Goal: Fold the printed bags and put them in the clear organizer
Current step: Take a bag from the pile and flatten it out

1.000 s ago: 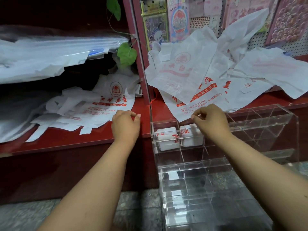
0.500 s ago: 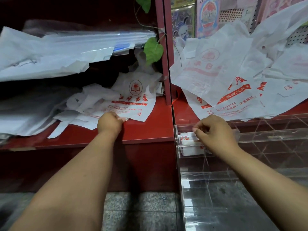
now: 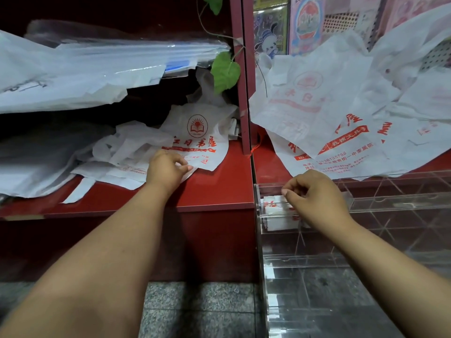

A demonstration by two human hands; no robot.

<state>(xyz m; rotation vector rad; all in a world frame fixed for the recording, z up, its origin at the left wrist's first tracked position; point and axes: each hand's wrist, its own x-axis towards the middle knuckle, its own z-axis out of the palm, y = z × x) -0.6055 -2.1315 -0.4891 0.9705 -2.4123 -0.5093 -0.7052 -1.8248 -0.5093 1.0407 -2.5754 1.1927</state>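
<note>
Now: left grip on a bag, right clenched at the organizer

Left hand (image 3: 166,168) pinches the near edge of a printed bag (image 3: 195,140) lying on the red shelf (image 3: 214,191), left of the clear organizer (image 3: 366,211). Right hand (image 3: 314,193) hangs curled, grasping nothing visible, over the organizer's top-left compartment, above folded bags (image 3: 274,211). Bare shelf runs between bag and organizer.

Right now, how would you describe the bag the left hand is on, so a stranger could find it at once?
Start at the red shelf, left of its upright divider, under the green leaf. The left hand pinches the lower edge of a white bag. Unlike the crumpled bags around it, this one shows a round red book-and-sun logo facing up.
</note>
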